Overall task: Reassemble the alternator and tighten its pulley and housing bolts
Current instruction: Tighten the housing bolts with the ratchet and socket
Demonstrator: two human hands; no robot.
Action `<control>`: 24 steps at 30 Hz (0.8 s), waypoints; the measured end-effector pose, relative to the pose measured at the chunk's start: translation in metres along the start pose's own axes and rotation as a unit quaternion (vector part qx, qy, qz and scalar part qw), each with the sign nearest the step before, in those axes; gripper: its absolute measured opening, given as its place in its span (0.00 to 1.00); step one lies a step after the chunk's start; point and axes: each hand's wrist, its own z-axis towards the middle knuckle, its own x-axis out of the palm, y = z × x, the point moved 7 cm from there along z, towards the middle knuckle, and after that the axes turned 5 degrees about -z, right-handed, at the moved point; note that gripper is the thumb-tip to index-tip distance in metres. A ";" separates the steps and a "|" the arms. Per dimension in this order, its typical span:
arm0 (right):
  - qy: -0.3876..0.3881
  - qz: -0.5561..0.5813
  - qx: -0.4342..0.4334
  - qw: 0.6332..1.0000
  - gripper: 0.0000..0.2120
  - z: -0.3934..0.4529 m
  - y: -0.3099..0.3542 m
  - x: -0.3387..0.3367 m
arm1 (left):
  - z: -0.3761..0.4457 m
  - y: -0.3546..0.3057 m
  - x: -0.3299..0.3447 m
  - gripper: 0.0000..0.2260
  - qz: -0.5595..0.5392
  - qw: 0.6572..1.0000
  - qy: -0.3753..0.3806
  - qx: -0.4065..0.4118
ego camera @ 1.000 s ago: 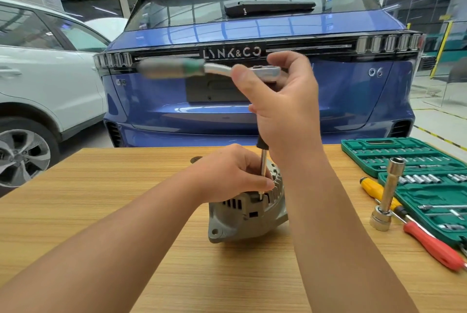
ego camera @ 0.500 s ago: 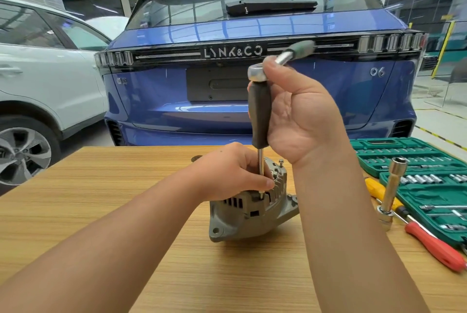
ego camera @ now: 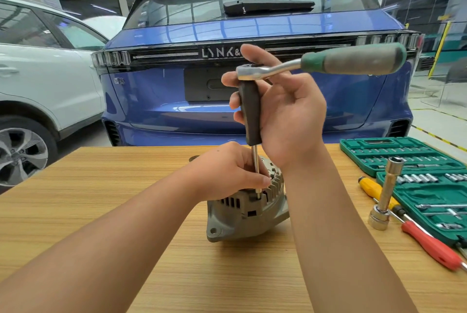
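Grey rubber covers the upright driver handle (ego camera: 250, 113) that the right hand (ego camera: 285, 115) grasps, fingers wrapped round it from behind and thumb raised beside the top. On the handle's upper end sits the chrome head of a ratchet (ego camera: 321, 63), whose green-and-grey grip points out to the right, level and free of either hand. A thin steel shaft (ego camera: 256, 168) runs straight down from the handle to a bolt spot on the upper edge of the alternator (ego camera: 249, 207).

Left hand (ego camera: 227, 173) is clenched over the top of the alternator, fingers curled down on its finned housing, thumb tip just beside the shaft. The alternator stands on the wooden counter (ego camera: 101, 199), near its middle, tilted a little, with a mounting ear and hole low at its front left.

To the right on the counter a long socket extension (ego camera: 386, 191) stands upright on a wide socket. Just behind it lie a yellow-handled screwdriver (ego camera: 374, 190) and a red-handled screwdriver (ego camera: 429, 247), end to end on a slant. Beside them an open green tool case (ego camera: 394, 153) holds rows of sockets and bits.

Beyond the counter stands a blue car (ego camera: 252, 34), tail toward the viewer, and a white car (ego camera: 38, 72) at left.
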 end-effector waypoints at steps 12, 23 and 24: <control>-0.104 -0.081 0.007 0.991 0.24 0.000 0.004 -0.009 | 0.000 -0.001 0.001 0.02 0.002 1.000 0.004 -0.005; -0.329 -0.295 -0.112 0.890 0.13 -0.019 0.037 -0.017 | -0.002 -0.005 0.007 0.03 0.044 0.998 0.041 0.007; -0.312 -0.213 -0.072 0.923 0.10 -0.017 0.032 -0.020 | -0.001 -0.004 0.007 0.03 0.042 0.998 0.040 0.005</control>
